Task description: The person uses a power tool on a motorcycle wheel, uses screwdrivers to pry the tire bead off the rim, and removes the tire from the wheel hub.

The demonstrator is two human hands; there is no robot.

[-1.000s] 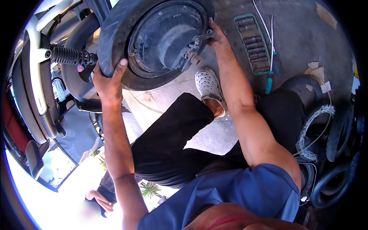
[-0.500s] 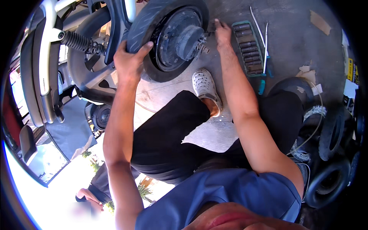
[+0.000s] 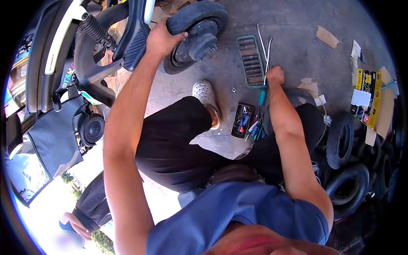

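A scooter wheel with a black tyre and a grey hub stands tilted at the upper middle. My left hand is closed on its tyre, thumb over the near side and fingers mostly hidden behind. My right hand is low over the floor, fingers curled downward, right beside a long metal lever with a teal handle. Whatever those fingers hold, if anything, is hidden. Just left of the lever lies a green-edged case with a row of dark sockets. A small metal part lies on the floor.
A black tray of small tools sits between my legs, with loose screwdrivers beside it. The scooter frame rises at the left. Several tyres and a yellow-black box are at the right. Another person is at the lower left.
My right hand has left the wheel's axle and moved right and nearer, to beside the teal-handled lever. My left hand keeps its hold on the tyre. The view has shifted, bringing the tool tray into sight.
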